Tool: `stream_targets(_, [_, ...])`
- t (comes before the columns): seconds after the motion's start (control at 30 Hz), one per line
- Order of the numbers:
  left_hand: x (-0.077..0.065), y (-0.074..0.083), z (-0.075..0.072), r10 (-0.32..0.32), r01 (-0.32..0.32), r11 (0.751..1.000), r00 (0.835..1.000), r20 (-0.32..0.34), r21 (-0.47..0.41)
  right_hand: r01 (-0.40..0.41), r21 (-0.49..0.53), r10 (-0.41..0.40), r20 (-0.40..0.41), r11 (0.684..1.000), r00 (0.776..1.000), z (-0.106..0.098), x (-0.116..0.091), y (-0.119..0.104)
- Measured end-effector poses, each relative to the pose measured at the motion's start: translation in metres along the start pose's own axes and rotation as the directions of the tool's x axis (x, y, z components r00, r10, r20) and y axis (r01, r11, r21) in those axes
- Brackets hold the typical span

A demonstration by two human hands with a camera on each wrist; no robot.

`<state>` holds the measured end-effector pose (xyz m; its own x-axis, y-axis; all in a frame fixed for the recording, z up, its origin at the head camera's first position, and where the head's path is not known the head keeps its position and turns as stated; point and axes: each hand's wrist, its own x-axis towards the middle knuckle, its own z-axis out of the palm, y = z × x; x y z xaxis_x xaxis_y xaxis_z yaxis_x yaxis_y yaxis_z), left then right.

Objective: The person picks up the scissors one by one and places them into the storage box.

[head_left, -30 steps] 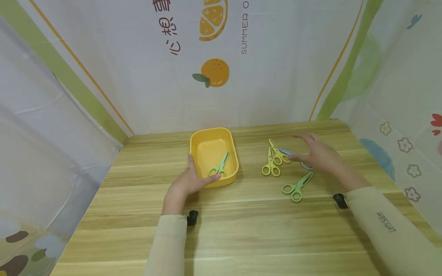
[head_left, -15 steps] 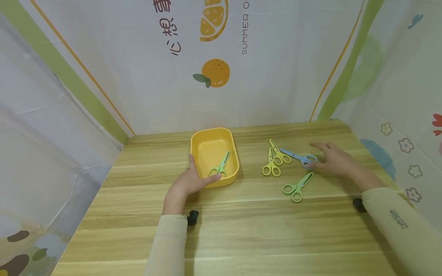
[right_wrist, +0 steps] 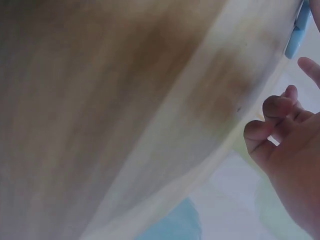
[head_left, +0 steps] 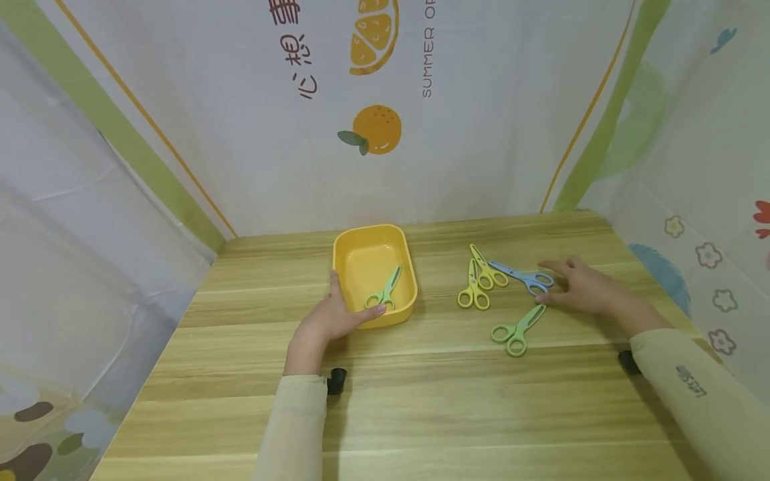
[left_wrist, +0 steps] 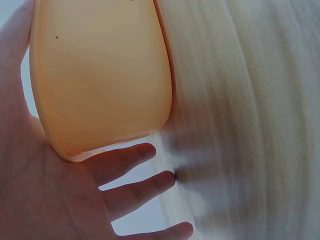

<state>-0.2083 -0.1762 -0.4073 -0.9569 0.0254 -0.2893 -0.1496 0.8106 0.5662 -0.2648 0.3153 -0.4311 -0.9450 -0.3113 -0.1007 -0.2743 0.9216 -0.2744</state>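
Observation:
A yellow plastic box (head_left: pixel 368 234) stands at the table's back middle, with a light green pair of scissors (head_left: pixel 385 292) lying inside it. My left hand (head_left: pixel 325 321) rests against its near left corner, thumb along the near rim and index finger along the left side. The left wrist view shows the other fingers spread straight beside the box wall (left_wrist: pixel 105 75). My right hand (head_left: pixel 577 287) is at the handles of the blue scissors (head_left: pixel 520 272), thumb and index finger parted around them. In the right wrist view, a bit of the blue scissors (right_wrist: pixel 298 35) shows near the fingers.
Two yellow pairs of scissors (head_left: pixel 473 290) overlap left of the blue pair's blades. A green pair of scissors (head_left: pixel 516 332) lies nearer to me, its tip close to my right thumb. A printed white curtain (head_left: pixel 481 147) hangs behind the wooden table (head_left: pixel 421 401).
My right hand has moved right from over the blue scissors' blades to their handles, and lower. The left hand and the box have stayed put.

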Motion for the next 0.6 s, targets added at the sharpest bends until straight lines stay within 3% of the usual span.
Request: stream_targets(0.6, [0.002,-0.002,-0.002,0.001,-0.001,1.000,1.000,0.016,-0.002,0.100,0.038,-0.104,0.151,0.994,0.983,-0.002,0.012,0.001])
